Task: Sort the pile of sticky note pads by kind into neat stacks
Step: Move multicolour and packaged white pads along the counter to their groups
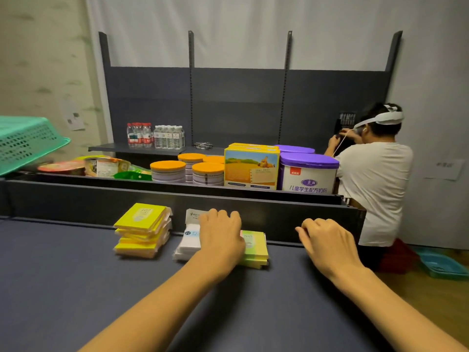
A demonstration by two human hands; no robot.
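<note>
Head view looks forward and down, close over the shelf point(76, 288).

Three pad stacks point(142, 231), four orange-lidded tins point(168, 171).

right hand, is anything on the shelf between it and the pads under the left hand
Nothing visible. The right hand hovers over bare dark shelf, and the stretch leftward to the pastel pads is clear. The left hand already rests on those pads and the white pads.
</note>
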